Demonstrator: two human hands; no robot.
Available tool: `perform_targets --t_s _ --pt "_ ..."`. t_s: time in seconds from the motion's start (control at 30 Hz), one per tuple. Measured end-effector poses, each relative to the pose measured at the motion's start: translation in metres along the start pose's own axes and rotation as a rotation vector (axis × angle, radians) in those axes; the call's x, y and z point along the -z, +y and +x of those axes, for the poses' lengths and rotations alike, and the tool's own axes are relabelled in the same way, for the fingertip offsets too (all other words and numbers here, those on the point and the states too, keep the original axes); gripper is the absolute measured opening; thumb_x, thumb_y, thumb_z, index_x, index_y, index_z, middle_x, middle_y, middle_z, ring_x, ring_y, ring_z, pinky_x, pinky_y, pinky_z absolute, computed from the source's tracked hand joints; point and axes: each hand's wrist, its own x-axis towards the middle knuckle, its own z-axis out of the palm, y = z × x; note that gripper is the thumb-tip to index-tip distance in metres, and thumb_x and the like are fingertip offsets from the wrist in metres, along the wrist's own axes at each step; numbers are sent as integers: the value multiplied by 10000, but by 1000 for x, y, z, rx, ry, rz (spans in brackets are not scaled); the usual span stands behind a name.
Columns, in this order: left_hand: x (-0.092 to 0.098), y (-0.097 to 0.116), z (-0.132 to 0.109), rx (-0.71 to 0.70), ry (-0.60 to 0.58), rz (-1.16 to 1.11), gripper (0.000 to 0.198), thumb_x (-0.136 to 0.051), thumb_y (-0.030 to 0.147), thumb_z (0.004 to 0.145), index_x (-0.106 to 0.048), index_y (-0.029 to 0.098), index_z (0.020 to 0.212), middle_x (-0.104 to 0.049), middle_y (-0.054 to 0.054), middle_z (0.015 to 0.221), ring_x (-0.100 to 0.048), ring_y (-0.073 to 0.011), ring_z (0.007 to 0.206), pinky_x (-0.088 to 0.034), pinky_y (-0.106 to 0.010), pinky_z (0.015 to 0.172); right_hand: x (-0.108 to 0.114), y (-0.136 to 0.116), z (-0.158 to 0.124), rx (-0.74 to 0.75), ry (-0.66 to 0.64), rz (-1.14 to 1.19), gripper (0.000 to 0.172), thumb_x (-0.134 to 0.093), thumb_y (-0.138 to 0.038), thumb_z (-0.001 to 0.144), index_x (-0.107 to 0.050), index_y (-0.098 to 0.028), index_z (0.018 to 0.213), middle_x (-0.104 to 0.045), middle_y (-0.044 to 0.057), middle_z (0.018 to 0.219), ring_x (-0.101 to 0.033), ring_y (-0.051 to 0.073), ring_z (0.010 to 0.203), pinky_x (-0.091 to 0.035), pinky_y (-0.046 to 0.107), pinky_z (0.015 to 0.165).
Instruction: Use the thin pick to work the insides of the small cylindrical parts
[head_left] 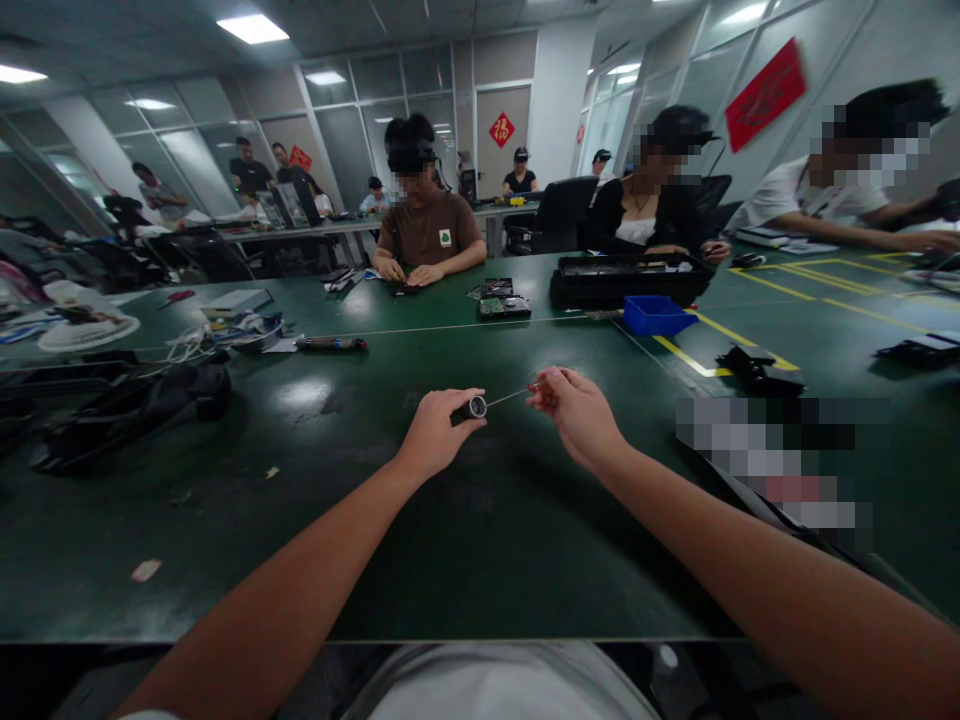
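Note:
Above the green table, my left hand (435,432) is closed, thumb and fingers pinching a small black cylinder (475,407) with a pale ring round its end. That ringed end faces me and a little to the right. My right hand (579,412) is closed on a screwdriver (508,398) with a thin metal shaft; a bit of red shows at the fingers, and the rest of the handle is hidden. The shaft points left, its tip at or just by the cylinder's ringed end. Whether they touch I cannot tell.
Across the green table (480,570) sit a person in brown (431,232) and others. A circuit board unit (505,306), a long black casing (630,283) and a blue bin (658,316) stand ahead. Black parts (142,410) lie left; a blurred-out item (772,460) lies right.

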Motion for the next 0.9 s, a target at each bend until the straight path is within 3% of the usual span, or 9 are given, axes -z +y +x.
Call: perform_targets --t_s 0.17,0.33,0.6,0.77,0.9 --pt "1 1 -1 15 -3 5 414 -725 256 832 -646 267 1239 -681 -46 1194 -580 -249 1103 -394 -426 1009 -6 -8 -11 158 -20 -149 275 -530 -474 916 -594 -207 906 -651 27 785 -612 170 690 -500 339 685" --pt "0 1 -1 7 -7 0 420 -729 263 829 -648 262 1241 -683 -44 1179 -579 -249 1089 -396 -430 1008 -8 -16 -17 224 -7 -277 245 -504 -422 944 -601 -197 922 -665 31 774 -618 173 700 -496 337 697" --pt "-2 1 -1 29 0 11 414 -740 236 824 -650 258 1227 -693 -32 1150 -599 -234 1061 -424 -407 970 -8 -23 -19 232 -23 -380 280 -506 -448 935 -621 -193 911 -686 40 752 -629 180 686 -489 333 678" --pt "-1 -1 -2 28 -2 8 416 -746 238 821 -650 259 1225 -691 -27 1144 -599 -228 1061 -427 -404 977 -4 -28 -21 190 -22 -511 355 -563 -521 904 -650 -189 817 -629 12 635 -565 159 579 -424 306 583" --pt "0 -1 -2 36 -8 8 415 -735 238 829 -644 256 1233 -687 -35 1145 -601 -228 1065 -427 -407 991 -3 -26 -21 216 -63 -482 249 -522 -412 934 -640 -195 903 -630 5 679 -582 164 626 -434 306 605"
